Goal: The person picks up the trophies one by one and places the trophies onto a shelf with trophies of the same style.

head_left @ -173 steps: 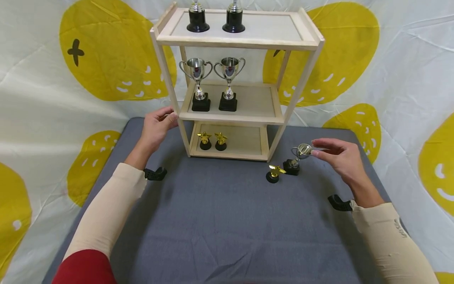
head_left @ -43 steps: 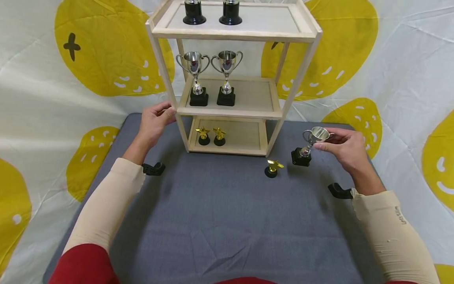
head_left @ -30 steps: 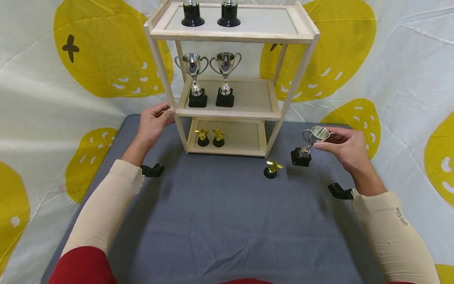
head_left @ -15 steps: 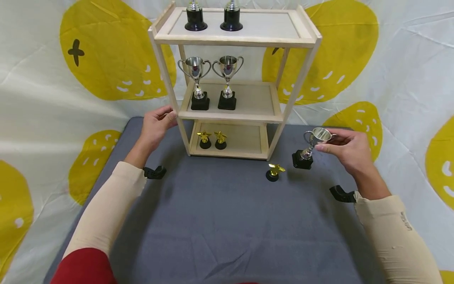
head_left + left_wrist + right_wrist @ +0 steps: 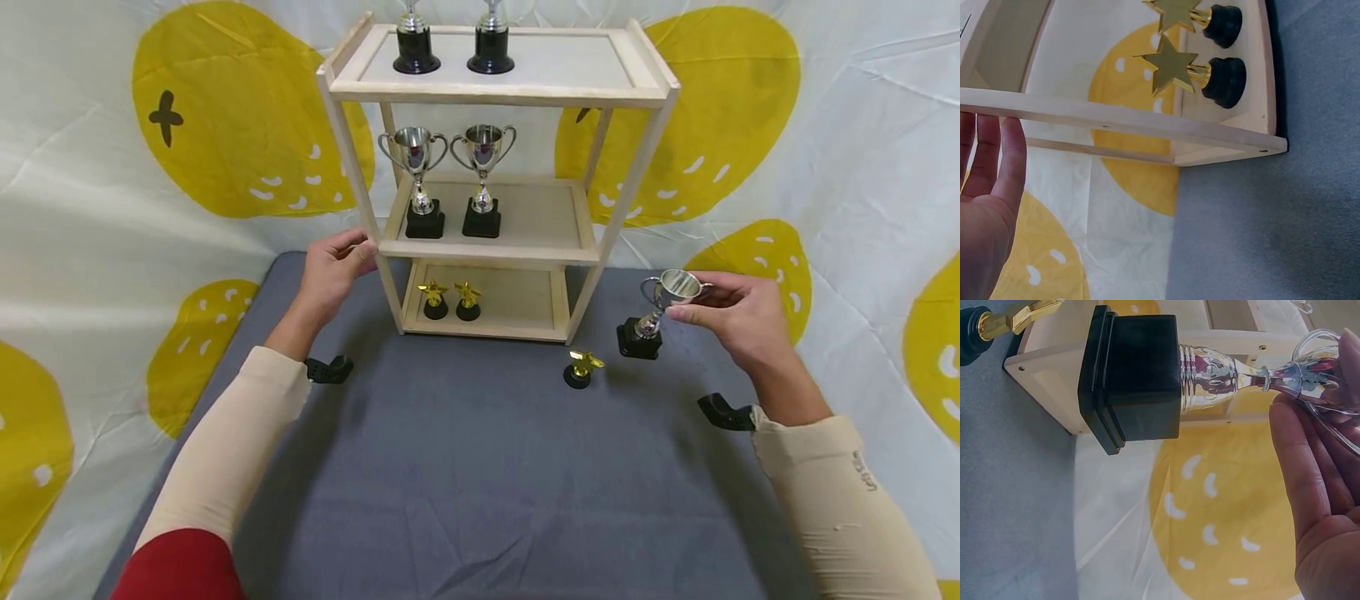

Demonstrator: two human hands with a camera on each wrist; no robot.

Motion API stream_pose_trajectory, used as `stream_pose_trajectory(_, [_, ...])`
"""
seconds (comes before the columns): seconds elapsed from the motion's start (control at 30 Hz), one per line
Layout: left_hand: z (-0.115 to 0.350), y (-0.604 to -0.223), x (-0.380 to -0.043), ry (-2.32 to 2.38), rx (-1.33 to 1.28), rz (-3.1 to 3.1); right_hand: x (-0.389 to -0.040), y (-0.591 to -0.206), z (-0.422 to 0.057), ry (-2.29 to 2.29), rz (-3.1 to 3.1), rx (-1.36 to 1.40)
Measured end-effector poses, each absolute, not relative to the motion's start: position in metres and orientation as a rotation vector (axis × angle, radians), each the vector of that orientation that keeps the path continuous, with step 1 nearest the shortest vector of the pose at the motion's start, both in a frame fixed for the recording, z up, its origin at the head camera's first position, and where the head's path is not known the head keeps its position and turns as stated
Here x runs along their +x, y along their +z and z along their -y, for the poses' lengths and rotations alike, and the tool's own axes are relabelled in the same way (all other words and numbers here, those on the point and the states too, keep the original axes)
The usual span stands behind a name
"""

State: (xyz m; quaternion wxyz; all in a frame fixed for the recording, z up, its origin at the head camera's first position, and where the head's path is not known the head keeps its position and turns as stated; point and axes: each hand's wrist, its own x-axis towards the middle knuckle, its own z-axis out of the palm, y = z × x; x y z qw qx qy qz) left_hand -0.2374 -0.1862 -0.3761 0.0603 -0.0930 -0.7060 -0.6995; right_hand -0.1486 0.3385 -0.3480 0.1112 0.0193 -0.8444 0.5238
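Observation:
My right hand [image 5: 746, 321] pinches a small silver cup trophy [image 5: 648, 325] by its two-handled bowl, thumb in front. Tilted slightly, the trophy hangs just above the table, its black square base [image 5: 1141, 378] towards the shelf in the right wrist view. My left hand [image 5: 330, 271] is at the left post of a wooden three-tier shelf [image 5: 487, 250]; in the left wrist view its fairly straight fingers [image 5: 1013, 153] touch the post [image 5: 1129, 125]. A gold star trophy [image 5: 580, 369] stands on the table, left of the held cup.
Two silver cups [image 5: 482, 179] stand on the middle tier, left side. Two gold star trophies [image 5: 1172, 65] sit on the bottom tier. On top are two black-based trophies [image 5: 491, 50], cut off by the frame. Grey cloth [image 5: 450, 450] covers the table; a lemon-print curtain [image 5: 862, 167] hangs behind.
The cup trophy stood on the table near the gold star 5.8 seconds ago; my right hand has since lifted it and moved it slightly right. My left hand stays at the post.

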Motion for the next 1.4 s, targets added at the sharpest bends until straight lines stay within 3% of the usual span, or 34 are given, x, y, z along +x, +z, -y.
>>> stream_pose_trajectory(1.4, [0.185,-0.376,-0.236,-2.101,-0.247,2.161,-0.141,-0.333,-0.314,1.793,2.299,0.263])
